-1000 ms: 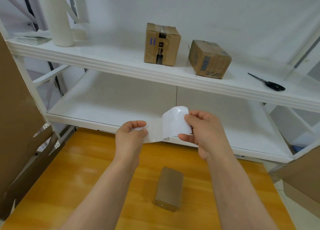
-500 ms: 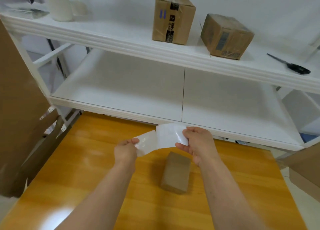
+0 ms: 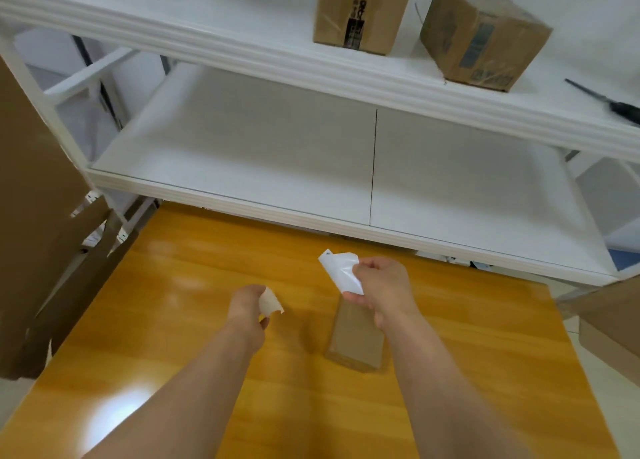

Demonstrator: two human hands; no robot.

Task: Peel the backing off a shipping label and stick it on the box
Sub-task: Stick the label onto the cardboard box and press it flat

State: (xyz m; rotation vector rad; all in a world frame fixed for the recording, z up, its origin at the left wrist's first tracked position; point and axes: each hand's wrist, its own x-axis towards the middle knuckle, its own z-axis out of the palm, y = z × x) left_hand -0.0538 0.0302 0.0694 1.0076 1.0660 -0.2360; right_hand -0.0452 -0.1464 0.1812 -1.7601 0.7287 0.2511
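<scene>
A small brown cardboard box lies on the orange wooden table, partly under my right wrist. My right hand pinches a white glossy label, held curled just above the box's far end. My left hand, about a hand's width to the left of the box, grips a curled translucent backing sheet. The two sheets are apart and no longer joined.
A white shelf unit stands behind the table. Its upper shelf carries two cardboard boxes and black scissors at the right. Flat cardboard leans at the left, and more cardboard sits at the right edge.
The label and backing have come fully apart. Both hands dropped toward the table and spread; the right hand now sits over the box. The camera tilted down.
</scene>
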